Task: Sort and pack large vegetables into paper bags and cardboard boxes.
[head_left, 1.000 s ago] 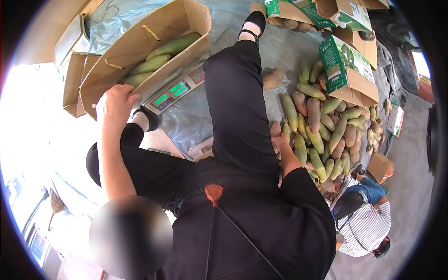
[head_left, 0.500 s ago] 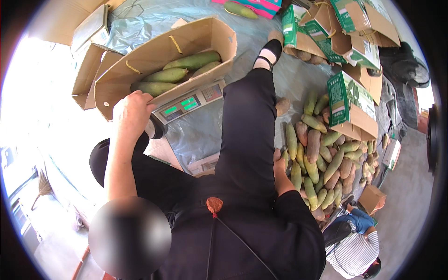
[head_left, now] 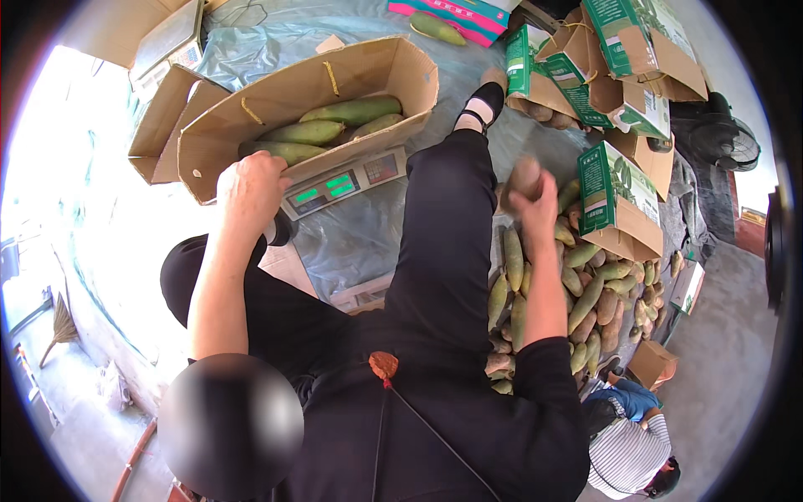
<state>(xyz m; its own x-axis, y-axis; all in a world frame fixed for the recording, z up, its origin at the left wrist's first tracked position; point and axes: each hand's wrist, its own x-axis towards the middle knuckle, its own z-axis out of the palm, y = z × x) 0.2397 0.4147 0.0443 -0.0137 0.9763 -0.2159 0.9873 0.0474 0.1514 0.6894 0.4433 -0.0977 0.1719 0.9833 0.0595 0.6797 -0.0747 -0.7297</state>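
A seated person in black lifts a brownish oblong fruit [head_left: 524,178] in the right hand [head_left: 535,194], fingers curled round it, above the large loose heap of green and brown oblong fruits [head_left: 577,293] lying on the pale plastic sheet [head_left: 360,234] over the floor. The left hand [head_left: 249,186] rests, fingers bent, on the near rim of the open brown cardboard box [head_left: 301,109], which sits on a flat grey weighing scale with a green lit display [head_left: 339,186] and holds four or so long green fruits [head_left: 322,130] lying side by side. Setting the fruit down lengthwise beside the others, with the box held steady, looks the surest way to keep the reading true. Smaller green-printed cardboard cartons [head_left: 619,192] stand open by the heap; the farther ones seem to hold brownish fruit, the nearest carton's contents are hidden.
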